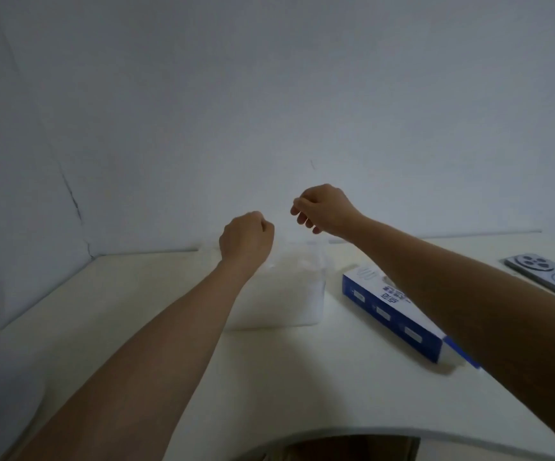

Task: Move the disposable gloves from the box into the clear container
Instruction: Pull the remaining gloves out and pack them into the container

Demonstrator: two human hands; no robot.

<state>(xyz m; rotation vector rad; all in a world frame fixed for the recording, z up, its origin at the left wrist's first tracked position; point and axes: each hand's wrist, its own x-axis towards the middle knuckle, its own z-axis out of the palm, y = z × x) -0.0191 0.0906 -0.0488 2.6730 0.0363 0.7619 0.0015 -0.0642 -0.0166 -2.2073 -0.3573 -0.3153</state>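
As left hand (246, 237) and right hand (326, 209) curl above gloves (286, 291) in clear container (317, 249), their hold unclear

Worktop (129, 294) against the wall (269, 94) — clear container (286, 294) at centre, box (390, 311) just right of it, phone (548, 277) farther right; left hand (246, 236) and right hand (324, 209) above the container.

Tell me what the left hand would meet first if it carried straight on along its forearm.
Likely the white wall behind the table: the left hand looks raised above the clear container, though depth is unclear.
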